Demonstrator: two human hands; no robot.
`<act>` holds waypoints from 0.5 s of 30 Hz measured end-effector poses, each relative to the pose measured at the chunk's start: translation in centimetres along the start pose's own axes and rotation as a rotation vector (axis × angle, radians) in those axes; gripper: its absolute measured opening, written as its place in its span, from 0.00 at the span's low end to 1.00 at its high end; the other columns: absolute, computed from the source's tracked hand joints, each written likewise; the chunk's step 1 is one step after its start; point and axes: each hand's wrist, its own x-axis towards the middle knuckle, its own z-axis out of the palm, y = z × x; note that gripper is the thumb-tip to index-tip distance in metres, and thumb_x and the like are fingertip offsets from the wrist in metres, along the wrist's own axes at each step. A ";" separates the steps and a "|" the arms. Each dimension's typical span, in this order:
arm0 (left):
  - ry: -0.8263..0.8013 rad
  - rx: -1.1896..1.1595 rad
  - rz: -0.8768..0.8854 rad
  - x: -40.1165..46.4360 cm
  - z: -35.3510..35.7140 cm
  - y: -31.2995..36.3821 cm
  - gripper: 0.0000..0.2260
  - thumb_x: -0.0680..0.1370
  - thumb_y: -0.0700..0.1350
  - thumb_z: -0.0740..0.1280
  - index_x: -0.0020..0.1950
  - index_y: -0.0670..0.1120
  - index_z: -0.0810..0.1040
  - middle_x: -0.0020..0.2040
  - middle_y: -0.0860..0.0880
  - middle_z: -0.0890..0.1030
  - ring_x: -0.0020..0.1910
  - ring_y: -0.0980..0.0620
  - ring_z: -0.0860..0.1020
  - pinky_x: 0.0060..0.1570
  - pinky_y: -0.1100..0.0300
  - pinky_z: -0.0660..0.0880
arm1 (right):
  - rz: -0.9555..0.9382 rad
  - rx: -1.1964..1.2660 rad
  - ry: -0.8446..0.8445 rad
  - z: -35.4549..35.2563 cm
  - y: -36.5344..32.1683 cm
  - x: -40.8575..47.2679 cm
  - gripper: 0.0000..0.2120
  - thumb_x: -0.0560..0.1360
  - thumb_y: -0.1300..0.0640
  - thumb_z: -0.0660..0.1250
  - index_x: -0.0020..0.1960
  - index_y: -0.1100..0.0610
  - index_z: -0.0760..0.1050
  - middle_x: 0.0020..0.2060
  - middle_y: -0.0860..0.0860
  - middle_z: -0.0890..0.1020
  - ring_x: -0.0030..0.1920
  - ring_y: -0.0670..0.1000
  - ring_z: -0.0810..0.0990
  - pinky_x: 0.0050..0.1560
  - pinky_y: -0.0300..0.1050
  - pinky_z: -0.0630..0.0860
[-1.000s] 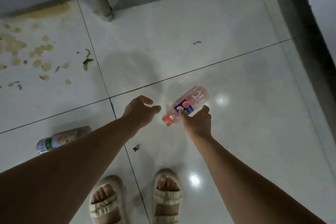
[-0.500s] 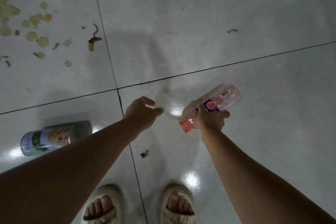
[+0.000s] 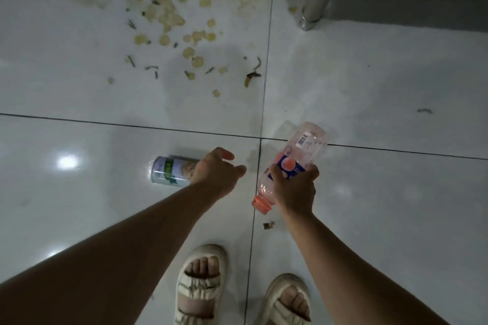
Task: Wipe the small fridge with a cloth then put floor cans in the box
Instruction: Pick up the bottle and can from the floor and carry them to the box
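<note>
- Right hand (image 3: 293, 190) grips clear plastic bottle (image 3: 291, 163), orange cap toward 7 o'clock.
- Left hand (image 3: 215, 173) empty, fingers loosely curled, over can (image 3: 169, 171) lying on floor (image 3: 369, 87) at 9 o'clock of bottle.

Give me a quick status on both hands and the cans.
Right hand grips clear plastic bottle with orange cap. Left hand open, over white-and-green can lying on floor. Yellowish food scraps beyond, not blocking.
</note>
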 end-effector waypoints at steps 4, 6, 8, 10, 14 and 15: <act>0.137 0.065 0.022 1.1 -3.3 -4.4 0.21 0.71 0.48 0.72 0.61 0.47 0.73 0.53 0.47 0.78 0.50 0.48 0.76 0.49 0.56 0.76 | -0.035 -0.048 -0.052 4.1 -0.7 -1.5 0.39 0.73 0.52 0.70 0.74 0.62 0.51 0.66 0.61 0.69 0.63 0.60 0.73 0.60 0.53 0.76; 0.192 0.183 0.065 2.2 -4.1 -6.7 0.23 0.69 0.49 0.73 0.62 0.48 0.72 0.54 0.47 0.77 0.52 0.48 0.73 0.49 0.57 0.73 | -0.048 -0.066 -0.065 5.9 -0.5 -1.8 0.39 0.72 0.52 0.71 0.73 0.61 0.52 0.66 0.61 0.69 0.62 0.60 0.74 0.59 0.53 0.76; 0.203 0.285 0.108 3.5 -4.4 -8.9 0.25 0.68 0.50 0.73 0.63 0.50 0.70 0.60 0.47 0.75 0.60 0.46 0.71 0.58 0.52 0.71 | -0.064 -0.089 -0.088 7.5 0.0 -1.8 0.40 0.72 0.52 0.71 0.73 0.60 0.51 0.66 0.61 0.69 0.62 0.61 0.74 0.59 0.54 0.76; 0.218 0.380 0.165 4.8 -4.2 -10.7 0.27 0.68 0.49 0.73 0.65 0.51 0.68 0.65 0.49 0.72 0.65 0.47 0.67 0.64 0.51 0.65 | -0.086 -0.121 -0.106 8.7 0.7 -1.5 0.40 0.72 0.51 0.71 0.73 0.59 0.51 0.67 0.60 0.69 0.63 0.60 0.73 0.58 0.53 0.77; 0.238 0.603 0.285 7.0 -3.2 -13.1 0.31 0.68 0.47 0.73 0.68 0.52 0.65 0.68 0.51 0.68 0.70 0.48 0.62 0.71 0.48 0.52 | -0.106 -0.140 -0.114 10.0 2.1 -0.6 0.40 0.71 0.52 0.72 0.73 0.59 0.51 0.67 0.60 0.69 0.63 0.59 0.73 0.57 0.50 0.75; 0.241 0.651 0.306 7.4 -2.9 -13.4 0.31 0.68 0.45 0.73 0.68 0.52 0.65 0.68 0.51 0.69 0.70 0.48 0.61 0.71 0.48 0.50 | -0.105 -0.139 -0.115 10.1 2.4 -0.4 0.40 0.71 0.52 0.72 0.73 0.59 0.52 0.67 0.60 0.69 0.63 0.59 0.73 0.57 0.50 0.76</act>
